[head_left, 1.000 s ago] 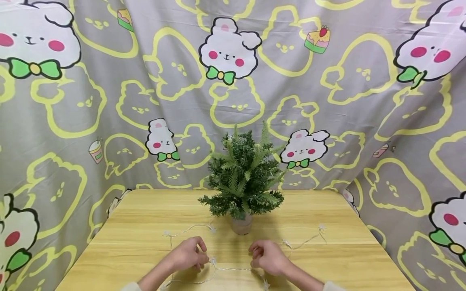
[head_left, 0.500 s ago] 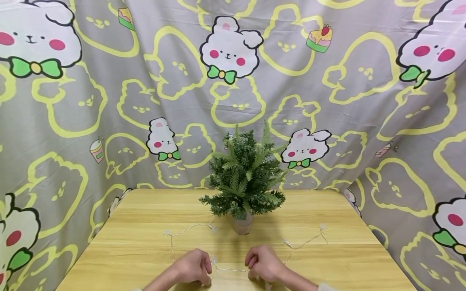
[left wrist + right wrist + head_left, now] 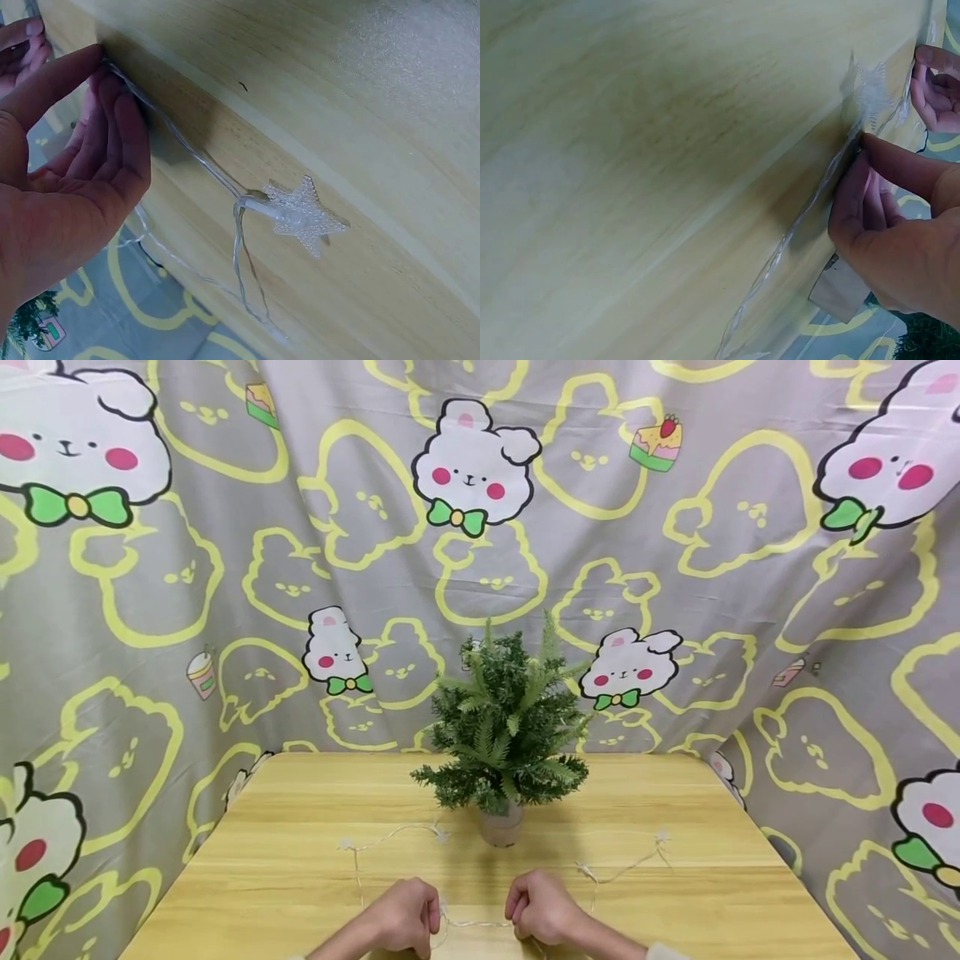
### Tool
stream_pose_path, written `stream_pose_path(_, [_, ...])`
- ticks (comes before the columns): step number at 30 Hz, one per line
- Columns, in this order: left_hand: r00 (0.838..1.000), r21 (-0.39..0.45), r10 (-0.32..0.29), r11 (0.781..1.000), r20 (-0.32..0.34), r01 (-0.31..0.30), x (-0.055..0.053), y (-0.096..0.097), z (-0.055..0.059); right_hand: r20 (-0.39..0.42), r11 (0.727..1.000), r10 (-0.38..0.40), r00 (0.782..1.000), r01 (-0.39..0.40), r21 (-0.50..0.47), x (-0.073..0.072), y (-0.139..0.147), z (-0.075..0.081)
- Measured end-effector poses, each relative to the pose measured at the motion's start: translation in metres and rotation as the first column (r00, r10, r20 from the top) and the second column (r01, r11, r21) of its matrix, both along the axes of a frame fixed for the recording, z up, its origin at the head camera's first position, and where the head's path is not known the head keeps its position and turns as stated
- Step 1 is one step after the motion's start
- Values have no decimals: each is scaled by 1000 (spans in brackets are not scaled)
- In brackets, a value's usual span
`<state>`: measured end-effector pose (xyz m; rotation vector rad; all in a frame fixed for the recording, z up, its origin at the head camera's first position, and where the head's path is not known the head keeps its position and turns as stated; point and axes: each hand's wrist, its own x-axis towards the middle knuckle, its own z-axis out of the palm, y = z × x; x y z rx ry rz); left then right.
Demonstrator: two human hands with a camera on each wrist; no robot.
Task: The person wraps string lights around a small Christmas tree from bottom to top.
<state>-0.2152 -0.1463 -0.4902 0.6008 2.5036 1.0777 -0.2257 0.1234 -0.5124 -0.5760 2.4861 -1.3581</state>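
Observation:
My left hand [image 3: 407, 914] pinches the clear wire of a star string light [image 3: 184, 142] between thumb and fingertips, low over the table. In the left wrist view a translucent star [image 3: 304, 217] hangs from the wire beside that hand. My right hand [image 3: 542, 910] pinches the same wire farther right, near another star [image 3: 874, 91] in the right wrist view. A short stretch of wire runs between both hands in the head view. More of the strand lies on the tabletop to both sides. Beyond the hands stands a small green artificial tree [image 3: 504, 722] in a pot [image 3: 501, 827].
The light wood table [image 3: 300, 793] reaches back to a grey curtain [image 3: 397, 485] printed with white rabbits and yellow outlines. Curtain also hangs along the left and right sides. Star lights lie at the left [image 3: 346, 844] and right [image 3: 661, 837] of the pot.
Both hands have come down and nearer the person, and their fingers have closed on the wire. The wire between them has shifted slightly nearer. The tree stays in place.

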Motion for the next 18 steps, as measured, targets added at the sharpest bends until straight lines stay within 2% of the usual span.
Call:
stream_pose_path(6, [1000,3,20,1000,2,-20,-1,0,1,3,1000,13,1000,-13,13,0,-1,1])
stream_pose_path(11, [999,24,29,999,22,-30,-6,-2,8,8,999,13,1000,-13,41,1,-1,5])
stream_pose_path(18, [996,99,10,995,86,-19,-15,-3,21,101,995,39,994,-48,83,-1,6,22])
